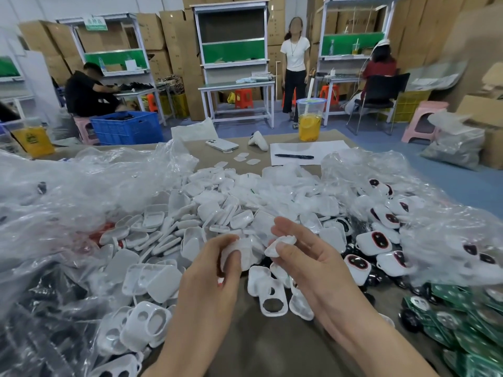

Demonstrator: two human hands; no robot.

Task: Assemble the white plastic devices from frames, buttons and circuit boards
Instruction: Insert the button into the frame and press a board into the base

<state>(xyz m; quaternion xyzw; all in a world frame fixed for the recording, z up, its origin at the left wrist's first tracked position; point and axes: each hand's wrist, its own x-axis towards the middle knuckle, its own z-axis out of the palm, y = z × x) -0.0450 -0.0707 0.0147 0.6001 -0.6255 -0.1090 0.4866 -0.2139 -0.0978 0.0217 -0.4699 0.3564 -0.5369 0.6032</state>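
My left hand (215,270) grips a white plastic frame (241,250) above the table, thumb across its front. Just to its right, my right hand (307,257) pinches a small white button piece (280,244) between thumb and fingers, a short gap from the frame. A big heap of white shells (217,210) lies behind both hands. More white frames with holes (147,325) sit at the lower left and under my hands (272,297). Assembled white devices with dark red-ringed faces (378,240) pile up on the right. Green circuit boards (462,322) lie at the lower right.
Clear plastic bags (68,191) bulge on the left and right (449,240). At the table's far side are a phone (221,145), a white device (258,141), a pen on paper (294,156) and a cup of yellow drink (310,119). People work at benches behind.
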